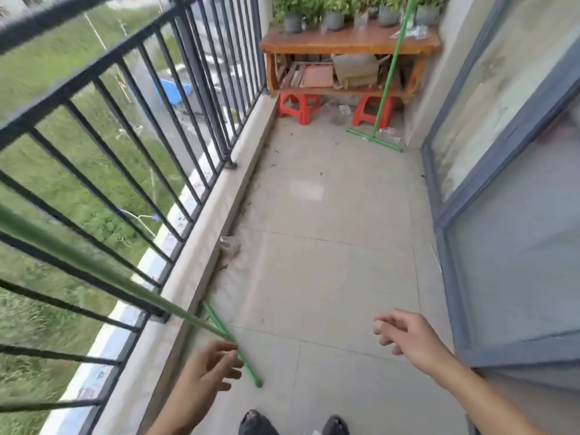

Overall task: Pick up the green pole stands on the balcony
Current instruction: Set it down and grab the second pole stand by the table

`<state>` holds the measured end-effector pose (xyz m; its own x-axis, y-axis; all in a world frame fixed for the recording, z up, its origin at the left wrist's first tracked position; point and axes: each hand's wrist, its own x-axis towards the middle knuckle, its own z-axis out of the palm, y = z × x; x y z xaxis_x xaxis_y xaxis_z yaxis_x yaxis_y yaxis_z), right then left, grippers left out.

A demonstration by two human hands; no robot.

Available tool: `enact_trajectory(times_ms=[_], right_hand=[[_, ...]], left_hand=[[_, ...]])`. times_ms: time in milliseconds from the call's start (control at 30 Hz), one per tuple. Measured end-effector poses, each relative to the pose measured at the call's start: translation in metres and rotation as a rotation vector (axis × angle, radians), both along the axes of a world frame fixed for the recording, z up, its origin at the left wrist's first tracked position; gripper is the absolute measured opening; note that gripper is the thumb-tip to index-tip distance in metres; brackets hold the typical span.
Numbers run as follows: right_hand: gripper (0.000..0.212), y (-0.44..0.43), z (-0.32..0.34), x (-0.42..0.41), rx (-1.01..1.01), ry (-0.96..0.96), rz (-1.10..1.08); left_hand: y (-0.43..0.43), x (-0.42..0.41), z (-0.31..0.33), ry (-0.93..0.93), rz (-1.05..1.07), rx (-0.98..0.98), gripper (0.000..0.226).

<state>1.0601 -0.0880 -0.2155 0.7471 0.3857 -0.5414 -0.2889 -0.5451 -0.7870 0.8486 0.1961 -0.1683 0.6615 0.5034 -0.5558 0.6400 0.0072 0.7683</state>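
Observation:
One green pole stand (216,320) is close to me, its crossbar foot on the floor by the railing kerb and its pole slanting up to the left past the railing. My left hand (207,368) is right at the joint of pole and foot, fingers apart, not closed around it. My right hand (405,334) hovers over the tiles, fingers loosely curled and holding nothing. A second green pole stand (387,80) rests at the far end, its foot on the floor and its pole leaning against the wooden shelf (345,42).
A black metal railing (175,120) runs along the left on a low concrete kerb. A glass sliding door (502,183) lines the right. Potted plants (332,14) stand on the shelf, which sits on two red stools (298,106). My feet (257,423) are at the bottom.

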Motion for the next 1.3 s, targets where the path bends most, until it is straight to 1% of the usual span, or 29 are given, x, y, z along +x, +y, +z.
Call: enact_trajectory(times_ms=[133, 300, 467, 567, 667, 767, 867, 967, 1067, 1167, 1300], right_hand=[[0.006, -0.061, -0.008, 0.013, -0.018, 0.016, -0.201], [0.01, -0.086, -0.013, 0.049, -0.002, 0.039, -0.383], [0.007, -0.084, -0.015, 0.122, 0.012, 0.04, -0.489], [0.006, -0.08, -0.004, 0.176, 0.024, 0.035, -0.573], [0.006, -0.071, 0.014, 0.233, 0.05, 0.037, -0.645], [0.01, -0.06, 0.033, 0.289, 0.086, 0.025, -0.678], [0.012, -0.055, 0.039, 0.337, 0.1, 0.015, -0.713], [0.012, -0.052, 0.033, 0.385, 0.106, 0.05, -0.744], [0.012, -0.054, 0.021, 0.444, 0.092, 0.067, -0.757], [0.011, -0.057, 0.013, 0.519, 0.098, 0.077, -0.772], [0.009, -0.057, 0.018, 0.635, 0.07, 0.048, -0.688]], left_hand=[[-0.02, 0.04, -0.005, 0.035, 0.002, -0.06, 0.014], [-0.018, 0.114, -0.014, 0.045, -0.037, -0.063, 0.012], [-0.012, 0.219, -0.02, 0.012, -0.118, -0.086, 0.015], [-0.004, 0.293, -0.016, -0.013, -0.162, -0.108, 0.016], [0.009, 0.366, -0.001, -0.025, -0.219, -0.102, 0.028], [0.027, 0.44, 0.009, -0.059, -0.244, -0.062, 0.009], [0.035, 0.506, 0.017, -0.089, -0.28, -0.039, 0.009], [0.038, 0.566, 0.02, -0.079, -0.302, -0.037, 0.024], [0.037, 0.626, 0.011, -0.045, -0.303, -0.052, 0.019], [0.033, 0.691, 0.006, -0.026, -0.284, -0.063, 0.027], [0.032, 0.784, 0.018, -0.032, -0.262, -0.051, 0.031]])
